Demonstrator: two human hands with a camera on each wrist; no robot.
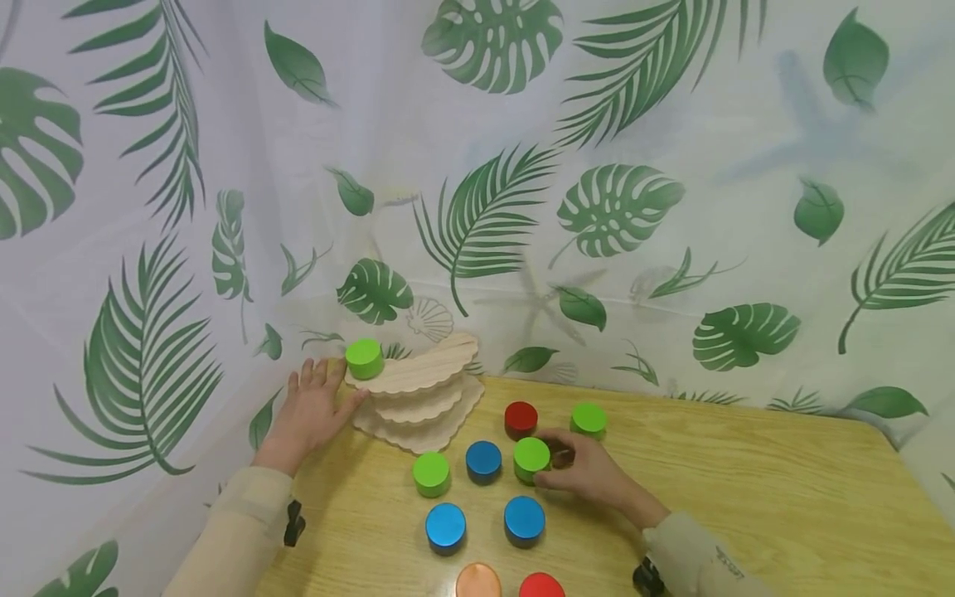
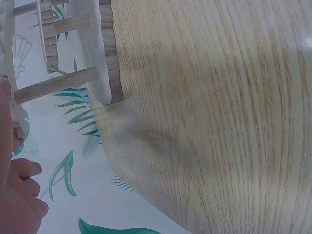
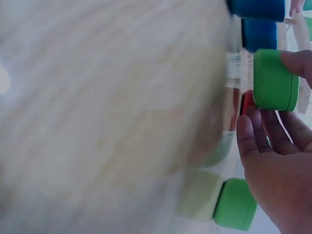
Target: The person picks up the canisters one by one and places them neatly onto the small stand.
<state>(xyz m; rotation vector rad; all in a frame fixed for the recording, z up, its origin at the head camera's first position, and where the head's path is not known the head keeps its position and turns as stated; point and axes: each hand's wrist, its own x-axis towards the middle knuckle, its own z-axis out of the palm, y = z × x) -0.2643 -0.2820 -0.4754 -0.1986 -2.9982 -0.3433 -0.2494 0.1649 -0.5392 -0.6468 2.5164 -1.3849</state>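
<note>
A small round green tin (image 1: 531, 460) is held by my right hand (image 1: 589, 471), pinched between thumb and fingers, as the right wrist view also shows. Beside it stand a dark red tin (image 1: 521, 419), a blue tin (image 1: 483, 461) and another green tin (image 1: 589, 419). At the back left is a tiered wooden stand (image 1: 433, 365) with wavy edges and round dowels (image 2: 58, 84). One green tin (image 1: 364, 358) sits on the left end of its top tier. My left hand (image 1: 313, 408) holds that end between thumb and forefinger, its other fingers extended beyond it.
Nearer on the wooden table (image 1: 746, 497) stand a green tin (image 1: 431, 473), two blue tins (image 1: 445, 527), an orange tin (image 1: 477, 580) and a red tin (image 1: 542, 585). A leaf-printed white curtain (image 1: 485, 108) hangs along the table's back and left edges, close behind the stand.
</note>
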